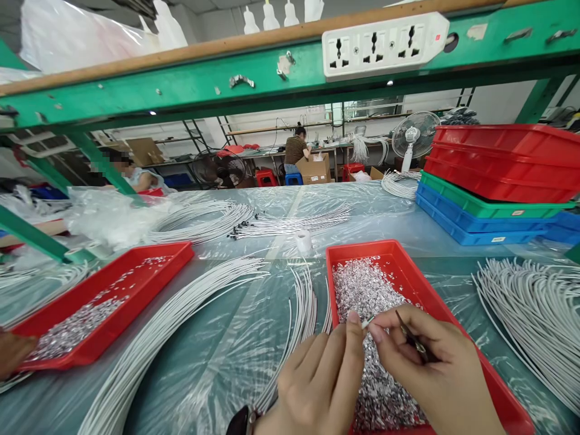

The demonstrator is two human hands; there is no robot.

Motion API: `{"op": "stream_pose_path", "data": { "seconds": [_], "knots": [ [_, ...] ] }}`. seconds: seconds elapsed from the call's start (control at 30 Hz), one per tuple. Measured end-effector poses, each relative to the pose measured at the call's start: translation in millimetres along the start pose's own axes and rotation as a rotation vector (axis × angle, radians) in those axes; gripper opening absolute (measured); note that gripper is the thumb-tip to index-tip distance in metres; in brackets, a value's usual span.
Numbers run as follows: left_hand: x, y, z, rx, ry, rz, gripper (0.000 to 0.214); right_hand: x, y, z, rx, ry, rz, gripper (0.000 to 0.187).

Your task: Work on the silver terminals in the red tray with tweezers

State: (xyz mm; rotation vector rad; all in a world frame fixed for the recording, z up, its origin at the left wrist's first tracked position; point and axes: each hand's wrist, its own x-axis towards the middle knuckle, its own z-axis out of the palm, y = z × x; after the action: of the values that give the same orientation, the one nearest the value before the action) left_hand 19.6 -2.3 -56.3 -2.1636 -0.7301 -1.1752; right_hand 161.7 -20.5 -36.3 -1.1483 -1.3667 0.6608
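Note:
In the head view my left hand (324, 371) is closed, thumb and finger pinching the end of a white cable (365, 323). My right hand (441, 359) meets it there, its thumb and index fingertip pressed together at the cable's tip; whether a small part sits between them is hidden. A slim dark pointed metal tool (413, 342) is tucked among the right hand's fingers. Both hands are over a red tray (457, 320) holding many small shiny metal pieces (369, 284). Beside my left forearm lies a bundle of white cables (304, 302).
A larger cable bundle (181, 314) curves across the left; another cable pile (534, 314) lies right. Another person's hand (16, 353) is at a second red tray (174, 260). Stacked trays (498, 160) stand back right. A green beam (194, 81) with a power strip (385, 45) crosses above.

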Motion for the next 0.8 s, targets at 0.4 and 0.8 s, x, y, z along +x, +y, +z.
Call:
{"op": "stream_pose_path", "data": {
  "seconds": [0.4,0.8],
  "knots": [
    [2.7,1.9,11.6,0.208,-0.055,0.041,0.020,17.5,9.7,1.1,0.087,-0.133,0.208,0.015],
    [-10.2,-2.4,23.6,0.000,-0.063,-0.103,0.017,17.5,8.5,4.2,0.117,-0.103,0.246,0.016]
  ]
}}
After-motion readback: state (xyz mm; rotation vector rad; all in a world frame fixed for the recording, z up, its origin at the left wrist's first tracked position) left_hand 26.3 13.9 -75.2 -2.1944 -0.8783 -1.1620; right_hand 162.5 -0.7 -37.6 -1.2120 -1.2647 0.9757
